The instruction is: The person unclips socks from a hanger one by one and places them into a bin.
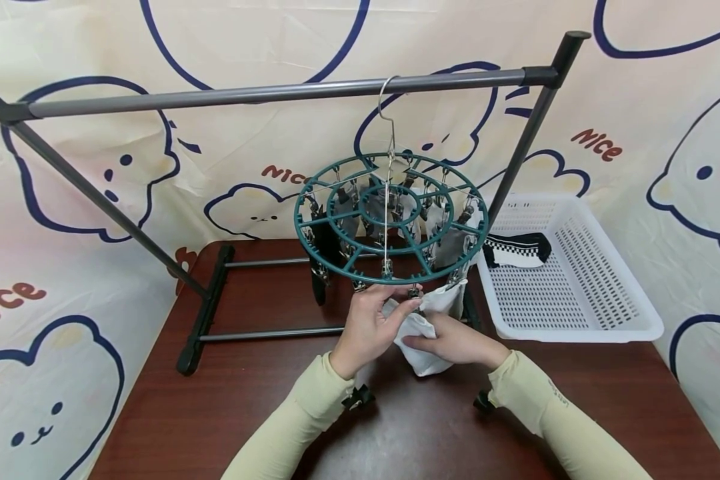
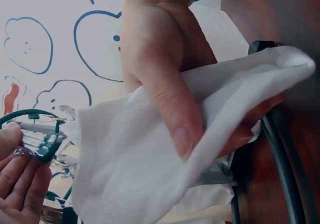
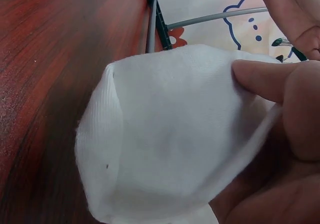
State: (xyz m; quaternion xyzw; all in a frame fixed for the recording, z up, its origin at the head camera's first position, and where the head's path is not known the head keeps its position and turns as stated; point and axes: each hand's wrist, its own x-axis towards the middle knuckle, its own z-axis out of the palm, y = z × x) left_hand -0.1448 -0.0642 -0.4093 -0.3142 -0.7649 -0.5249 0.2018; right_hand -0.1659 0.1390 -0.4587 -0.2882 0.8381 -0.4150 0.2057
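A round green clip hanger point(image 1: 408, 280) hangs by its metal hook from a rail. Below its front rim, my left hand point(image 1: 369, 327) pinches a small metal clip point(image 1: 415, 292) between thumb and fingers. A white sock point(image 1: 423, 357) droops under that clip, and my right hand point(image 1: 465, 340) grips it from the right. In the left wrist view, the right thumb point(image 2: 175, 114) presses on the white fabric, whose upper edge lies beside the clip. The right wrist view shows the sock point(image 3: 165, 124) spread flat, slanting down from the right fingers.
Black point(image 1: 324, 237) and grey point(image 1: 452, 247) pieces hang from other clips. The grey rail point(image 1: 216, 99) belongs to a stand whose dark foot point(image 1: 201, 320) rests on the brown table point(image 1: 156, 413). At right, a white basket point(image 1: 576, 327) holds a black-and-white checked sock point(image 1: 519, 251).
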